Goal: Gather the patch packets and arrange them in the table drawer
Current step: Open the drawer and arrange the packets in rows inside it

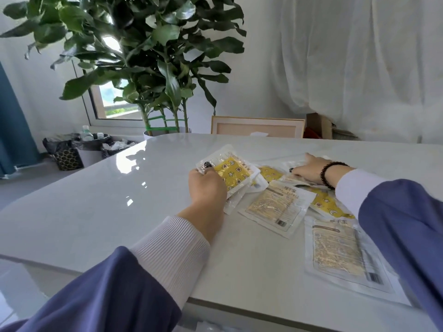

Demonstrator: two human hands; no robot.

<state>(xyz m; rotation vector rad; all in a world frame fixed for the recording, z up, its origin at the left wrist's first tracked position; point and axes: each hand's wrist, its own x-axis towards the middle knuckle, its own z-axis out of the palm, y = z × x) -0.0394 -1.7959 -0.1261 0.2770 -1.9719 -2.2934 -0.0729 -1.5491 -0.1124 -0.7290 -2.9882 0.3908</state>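
Centrally, on the white table (96, 200), my left hand (207, 185) grasps a small stack of patch packets (231, 174), thumb curled over the top one, whose yellow star-printed face shows; the stack is tilted up off the tabletop at its far edge. To the right of centre, my right hand (311, 170) lies on another clear packet (291, 179), fingers reaching toward the upper left of the frame with the thumb tucked beside them; whether they pinch the packet or merely press it I cannot tell. A dark bead bracelet (329, 173) circles that wrist. Between the hands, a partly covered yellow packet (271, 173) lies flat. Just below it lies a packet turned printed-back up (275, 207), and at lower right a second back-up packet (340, 255) lies near the table's near edge. A further yellow-faced packet (328, 206) shows beside my right sleeve. No drawer can be made out. At upper centre stands a leafy potted plant (148, 56); at left, on the floor, are lined waste bins (81, 149); behind the table leans a framed panel (257, 127).
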